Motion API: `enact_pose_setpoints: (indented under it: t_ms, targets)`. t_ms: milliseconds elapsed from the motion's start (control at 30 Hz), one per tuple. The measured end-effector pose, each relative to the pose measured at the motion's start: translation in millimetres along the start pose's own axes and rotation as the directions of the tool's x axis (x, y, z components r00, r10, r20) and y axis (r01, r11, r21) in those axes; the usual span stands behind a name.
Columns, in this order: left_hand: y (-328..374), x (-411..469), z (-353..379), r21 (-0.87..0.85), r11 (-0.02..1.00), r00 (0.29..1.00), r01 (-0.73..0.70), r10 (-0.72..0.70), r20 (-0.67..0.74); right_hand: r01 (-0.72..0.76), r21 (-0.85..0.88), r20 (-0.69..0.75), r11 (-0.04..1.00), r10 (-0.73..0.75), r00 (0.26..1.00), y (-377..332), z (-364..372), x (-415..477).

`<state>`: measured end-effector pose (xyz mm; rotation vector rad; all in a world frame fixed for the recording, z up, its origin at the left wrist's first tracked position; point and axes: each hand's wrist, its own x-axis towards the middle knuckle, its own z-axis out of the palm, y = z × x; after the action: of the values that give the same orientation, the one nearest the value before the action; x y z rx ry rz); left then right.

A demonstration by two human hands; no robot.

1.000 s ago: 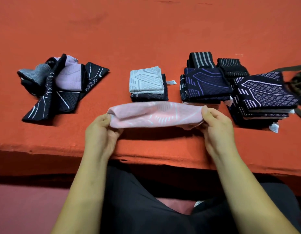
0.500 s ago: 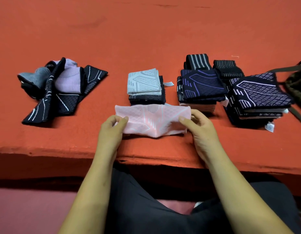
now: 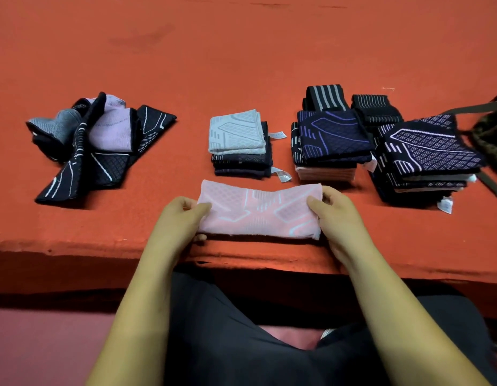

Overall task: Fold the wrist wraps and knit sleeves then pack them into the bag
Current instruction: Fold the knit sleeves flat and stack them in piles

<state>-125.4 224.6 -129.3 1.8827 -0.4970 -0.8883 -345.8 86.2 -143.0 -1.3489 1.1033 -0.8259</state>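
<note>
Lowered since a second ago, the pink sleeve [image 3: 260, 211] is laid flat near the table [image 3: 241, 51] edge; its ends are pinched by the left hand [image 3: 180, 218] and right hand [image 3: 339, 215].

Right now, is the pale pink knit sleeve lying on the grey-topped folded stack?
No, the pale pink knit sleeve is in front of the grey-topped folded stack, gripped by the left hand and the right hand.

Unfolded pile [image 3: 97, 146] left; folded stacks [image 3: 336, 140] right; sleeve [image 3: 258, 213] front.
</note>
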Motion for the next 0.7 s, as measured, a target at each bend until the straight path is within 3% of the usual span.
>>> enact_pose_setpoints:
  t_ms: [100,200,400,533,700]
  targets:
    - [9,4,5,0.142,0.984,0.99,-0.104,0.116,-0.083,0.039,0.067,0.109,0.997,-0.046,0.993,-7,-1,-5]
    - [5,15,13,0.157,0.962,0.962,-0.222,0.243,-0.129,0.04,0.145,0.116,0.989,-0.058,0.992,-5,-1,-6]
    - [-9,19,12,-0.041,0.983,0.944,-0.179,0.16,-0.287,0.024,0.207,-0.156,0.978,0.009,0.988,5,-7,-4]
    - [-3,16,8,0.062,0.99,0.973,-0.129,0.138,-0.184,0.008,0.072,-0.223,0.997,0.009,0.975,11,-5,0]
    - [12,22,8,0.19,0.977,0.993,-0.096,0.108,-0.055,0.156,-0.224,-0.101,0.962,-0.182,0.978,0,-4,5]
